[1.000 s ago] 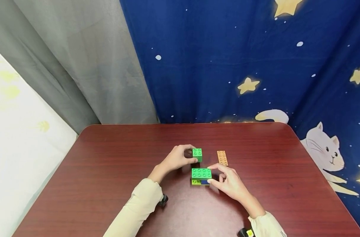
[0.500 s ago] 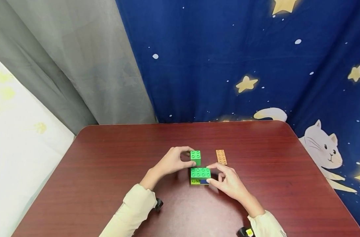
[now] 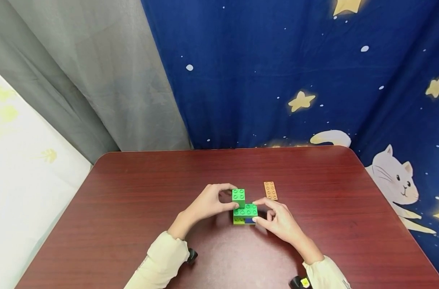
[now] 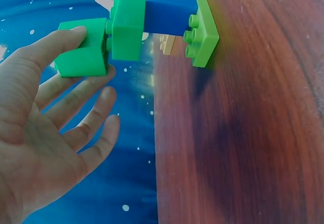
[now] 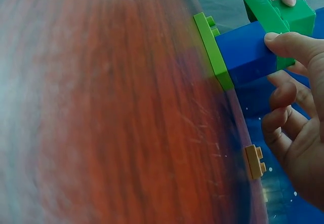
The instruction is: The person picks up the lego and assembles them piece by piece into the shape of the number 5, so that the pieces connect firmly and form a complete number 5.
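Note:
My left hand (image 3: pixel 210 202) pinches a small square green toy brick (image 4: pixel 86 51) between thumb and fingers. That brick sits right at the studs of a longer green brick (image 3: pixel 250 210), over its left end. Below the longer brick is a blue brick (image 4: pixel 169 8), which stands on a thin lime-green plate (image 4: pixel 206 34); at the left the lime studs show uncovered. My right hand (image 3: pixel 279 220) grips the stack at its right end, thumb at the seam of the blue and long green bricks. In the right wrist view its lower fingers curl loosely beside the stack.
Behind the stack, slightly right, a flat orange studded plate (image 3: pixel 270 190) lies on the dark red-brown table (image 3: pixel 151 180). Beyond the table's far edge hang a grey curtain (image 3: pixel 96 80) and a blue starry one (image 3: pixel 241 80).
My left hand has brought the small green brick toward me, from behind the stack to over the long green brick's left end. The right hand keeps its grip in place.

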{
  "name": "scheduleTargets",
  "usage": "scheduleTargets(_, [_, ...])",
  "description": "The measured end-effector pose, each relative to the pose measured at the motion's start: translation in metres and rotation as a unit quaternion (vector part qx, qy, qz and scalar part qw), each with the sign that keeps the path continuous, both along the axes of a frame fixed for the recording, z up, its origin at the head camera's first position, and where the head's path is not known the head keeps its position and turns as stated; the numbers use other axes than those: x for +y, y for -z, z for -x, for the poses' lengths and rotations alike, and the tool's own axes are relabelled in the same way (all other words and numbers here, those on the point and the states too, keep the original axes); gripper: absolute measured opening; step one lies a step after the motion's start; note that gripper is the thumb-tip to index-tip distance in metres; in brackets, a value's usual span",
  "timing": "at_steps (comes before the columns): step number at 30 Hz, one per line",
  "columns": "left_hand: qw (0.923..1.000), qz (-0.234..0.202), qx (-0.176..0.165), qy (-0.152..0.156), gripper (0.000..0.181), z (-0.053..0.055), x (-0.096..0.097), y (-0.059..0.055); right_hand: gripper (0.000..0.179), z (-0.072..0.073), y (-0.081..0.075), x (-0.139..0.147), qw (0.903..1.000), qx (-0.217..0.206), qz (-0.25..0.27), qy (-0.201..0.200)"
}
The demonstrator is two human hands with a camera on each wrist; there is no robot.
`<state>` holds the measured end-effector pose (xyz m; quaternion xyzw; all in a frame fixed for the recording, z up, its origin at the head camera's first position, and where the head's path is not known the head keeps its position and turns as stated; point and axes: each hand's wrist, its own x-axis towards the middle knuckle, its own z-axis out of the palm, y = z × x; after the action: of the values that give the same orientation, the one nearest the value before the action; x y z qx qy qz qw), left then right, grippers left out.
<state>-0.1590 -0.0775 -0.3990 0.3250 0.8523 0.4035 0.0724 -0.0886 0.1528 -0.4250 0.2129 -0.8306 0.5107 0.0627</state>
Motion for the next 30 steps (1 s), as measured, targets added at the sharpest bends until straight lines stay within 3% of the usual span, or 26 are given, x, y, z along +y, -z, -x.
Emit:
scheduleTargets(7, [0.9998,0.017,0.01,0.002,0.034,-0.007,-0.001,0.0,0.035,0.0,0.0,0.0,0.9999,-0.009,-0.001,0.005])
scheduleTargets(30, [0.9998,0.016,0.011,0.008,0.034,-0.015,-0.001,0.002,0.034,-0.001,0.0,0.001,0.9998,-0.019,0.003,0.004])
